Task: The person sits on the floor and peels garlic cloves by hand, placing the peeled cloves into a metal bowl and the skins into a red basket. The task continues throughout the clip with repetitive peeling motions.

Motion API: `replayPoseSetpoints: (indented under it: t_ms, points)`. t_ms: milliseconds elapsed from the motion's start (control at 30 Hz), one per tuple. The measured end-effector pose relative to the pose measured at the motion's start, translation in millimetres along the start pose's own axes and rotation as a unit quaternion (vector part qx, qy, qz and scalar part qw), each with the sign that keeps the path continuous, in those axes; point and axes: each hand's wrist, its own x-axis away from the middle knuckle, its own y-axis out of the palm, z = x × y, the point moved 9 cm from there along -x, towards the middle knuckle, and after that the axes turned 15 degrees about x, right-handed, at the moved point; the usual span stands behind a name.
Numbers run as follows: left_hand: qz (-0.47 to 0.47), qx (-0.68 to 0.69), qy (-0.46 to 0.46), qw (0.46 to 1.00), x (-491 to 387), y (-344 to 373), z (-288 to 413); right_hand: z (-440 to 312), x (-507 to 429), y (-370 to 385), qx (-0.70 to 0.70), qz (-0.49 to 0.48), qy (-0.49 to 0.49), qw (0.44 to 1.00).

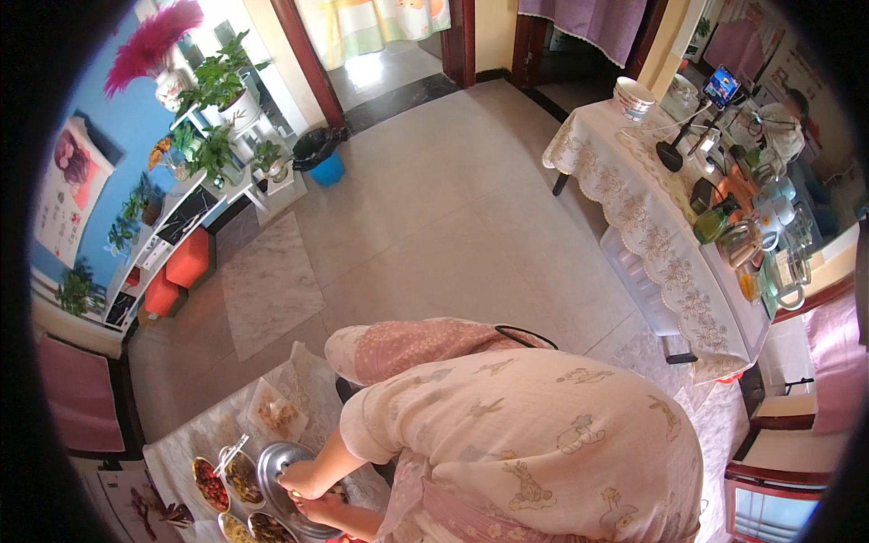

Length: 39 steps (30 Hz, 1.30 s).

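My right hand (299, 478) is bent over a round silver metal vessel or lid (271, 458) on the table. My left hand (319, 508) lies close beside it, over the same metal piece. What the fingers hold, if anything, is hidden by the hands. Just left of the metal stand a bowl of red food (212, 485) and a bowl of greenish-brown food (243, 478). White chopsticks (232, 453) rest across their rims. Nearer the bottom edge are a bowl of pale food (234, 528) and a bowl of dark food (270, 528).
A patterned cloth covers the table (183, 441); a sheet with food scraps (277, 413) lies on it. Across the tiled floor, a side table (652, 251) carries bowls (635, 95), jars and cups. A blue bin (326, 170) and orange stools (187, 261) stand by the far wall.
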Motion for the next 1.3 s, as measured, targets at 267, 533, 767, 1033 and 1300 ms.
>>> replayPoseSetpoints:
  t_ms: [267, 533, 767, 1033, 1300]
  points:
    - [0.01, 0.006, -0.012, 1.0, 8.8, 24.8, 11.8, -8.0, 11.3, -29.1, -0.041, -0.04, -0.004, 0.998]
    - [0.069, 0.002, -0.045, 0.997, 21.9, 46.6, 20.2, 0.3, 27.5, -47.7, -0.145, 0.003, 0.013, 0.989]
    - [-0.067, -0.086, 0.09, 0.99, 17.8, 56.1, 39.8, -3.9, 26.3, -60.9, -0.148, 0.003, -0.001, 0.989]
    - [-0.079, -0.043, 0.106, 0.99, 46.7, 89.2, 67.8, -3.8, 24.2, -71.0, -0.161, 0.006, -0.01, 0.987]
    - [-0.149, -0.372, 0.35, 0.847, 40.7, 92.7, 81.3, -4.7, 27.0, -80.3, -0.168, 0.01, -0.021, 0.985]
